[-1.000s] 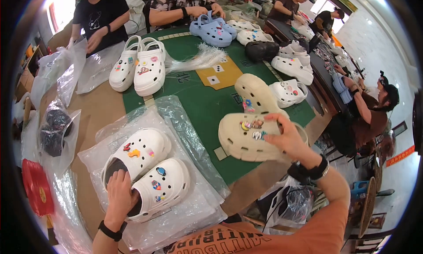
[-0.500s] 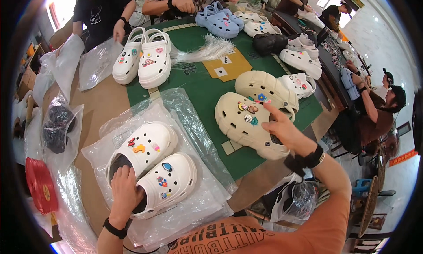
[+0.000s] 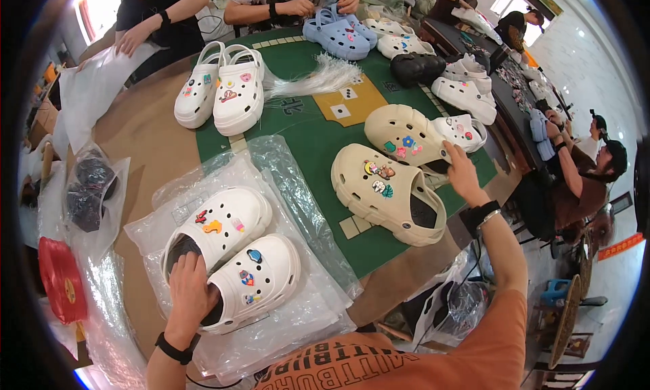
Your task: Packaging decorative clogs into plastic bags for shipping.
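A pair of white clogs (image 3: 254, 271) with colourful charms lies on stacked clear plastic bags (image 3: 305, 315) in front of me. My left hand (image 3: 189, 288) grips them at their heel openings, its fingertips hidden inside. To the right, two beige clogs sit on the green mat, toes pointing left. The nearer beige clog (image 3: 359, 193) carries charms and stands untouched. At the heel of the farther beige clog (image 3: 399, 129), my right hand (image 3: 464, 177) is closed on the rim, index finger on top and the other fingers partly hidden.
White clogs (image 3: 237, 99) stand at the mat's far left, beside white fibre strands (image 3: 318, 78). More white clogs (image 3: 460, 133) sit behind the beige pair. Across the table a person handles blue clogs (image 3: 338, 34); another holds a plastic bag (image 3: 108, 85). A red ribbon roll (image 3: 61, 279) lies left.
My right hand has moved from the nearer beige clog to the farther one's heel, and both clogs have turned slightly apart. My left hand stays put. Across the table, a person now touches the blue clogs.
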`<state>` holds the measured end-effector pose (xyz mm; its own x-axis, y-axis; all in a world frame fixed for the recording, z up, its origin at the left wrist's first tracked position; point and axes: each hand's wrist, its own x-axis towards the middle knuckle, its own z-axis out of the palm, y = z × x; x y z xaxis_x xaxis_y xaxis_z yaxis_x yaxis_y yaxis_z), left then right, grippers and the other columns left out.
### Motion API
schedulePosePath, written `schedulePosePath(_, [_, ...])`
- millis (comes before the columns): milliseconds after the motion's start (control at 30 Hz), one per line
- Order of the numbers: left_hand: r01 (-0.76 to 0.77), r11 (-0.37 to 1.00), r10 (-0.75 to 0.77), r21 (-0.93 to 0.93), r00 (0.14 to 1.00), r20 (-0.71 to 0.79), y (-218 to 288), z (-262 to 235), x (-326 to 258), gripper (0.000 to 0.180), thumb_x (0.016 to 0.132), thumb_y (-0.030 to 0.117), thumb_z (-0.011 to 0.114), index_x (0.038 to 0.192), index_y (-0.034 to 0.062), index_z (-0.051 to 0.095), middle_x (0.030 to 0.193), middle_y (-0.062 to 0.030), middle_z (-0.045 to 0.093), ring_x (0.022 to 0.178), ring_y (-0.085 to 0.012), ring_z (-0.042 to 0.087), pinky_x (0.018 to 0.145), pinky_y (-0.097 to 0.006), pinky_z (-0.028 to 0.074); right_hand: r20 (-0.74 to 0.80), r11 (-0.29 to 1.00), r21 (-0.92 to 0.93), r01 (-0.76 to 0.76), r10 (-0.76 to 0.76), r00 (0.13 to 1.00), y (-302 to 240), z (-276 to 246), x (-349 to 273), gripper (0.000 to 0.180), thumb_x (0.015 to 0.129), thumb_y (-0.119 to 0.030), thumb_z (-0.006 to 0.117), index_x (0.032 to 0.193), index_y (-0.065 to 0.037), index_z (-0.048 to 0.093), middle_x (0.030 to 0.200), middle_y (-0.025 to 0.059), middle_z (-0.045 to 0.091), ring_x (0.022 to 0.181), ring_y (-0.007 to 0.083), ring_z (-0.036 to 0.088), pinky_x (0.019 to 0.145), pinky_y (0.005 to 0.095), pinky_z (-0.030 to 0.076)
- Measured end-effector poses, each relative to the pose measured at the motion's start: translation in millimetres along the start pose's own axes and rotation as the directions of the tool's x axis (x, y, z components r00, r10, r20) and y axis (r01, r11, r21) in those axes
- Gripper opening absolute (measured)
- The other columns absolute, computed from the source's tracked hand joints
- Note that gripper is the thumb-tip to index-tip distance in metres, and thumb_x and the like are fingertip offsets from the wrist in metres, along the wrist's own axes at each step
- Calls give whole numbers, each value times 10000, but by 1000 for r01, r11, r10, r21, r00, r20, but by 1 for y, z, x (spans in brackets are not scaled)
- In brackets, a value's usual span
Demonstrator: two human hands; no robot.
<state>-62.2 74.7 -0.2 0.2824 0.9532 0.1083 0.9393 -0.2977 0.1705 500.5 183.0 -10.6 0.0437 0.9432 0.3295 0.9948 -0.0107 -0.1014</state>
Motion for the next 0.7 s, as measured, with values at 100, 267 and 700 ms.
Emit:
schedulePosePath(100, [-22, 1000, 22, -2, 1000, -7, -4, 6, -1, 279, 531, 50, 623, 773, -16, 502, 808, -158, 464, 797, -336, 465, 671, -403, 385, 274, 967, 60, -248, 223, 935, 1, -29, 39, 375, 780, -105, 438, 1133, -121, 565, 860, 219, 618, 845, 377, 595, 759, 426, 463])
schedulePosePath(267, [-8, 1000, 8, -3, 1000, 1, -2, 3, -3, 279, 534, 51, 619, 777, -21, 502, 815, -163, 465, 796, -336, 464, 670, -403, 385, 591, 799, 303, -519, 270, 760, 9, -50, 72, 309, 754, -47, 422, 997, -48, 612, 771, 83, 620, 743, 183, 606, 662, 322, 483])
schedulePosePath(700, [-26, 1000, 26, -15, 999, -20, 1, -1, -1, 292, 545, 56, 633, 792, -25, 500, 816, -164, 460, 795, -342, 462, 663, -405, 384, 229, 985, 161, -61, 23, 973, -6, -42, 27, 343, 717, -162, 610, 1040, -49, 599, 999, 164, 590, 880, 270, 568, 781, 333, 448])
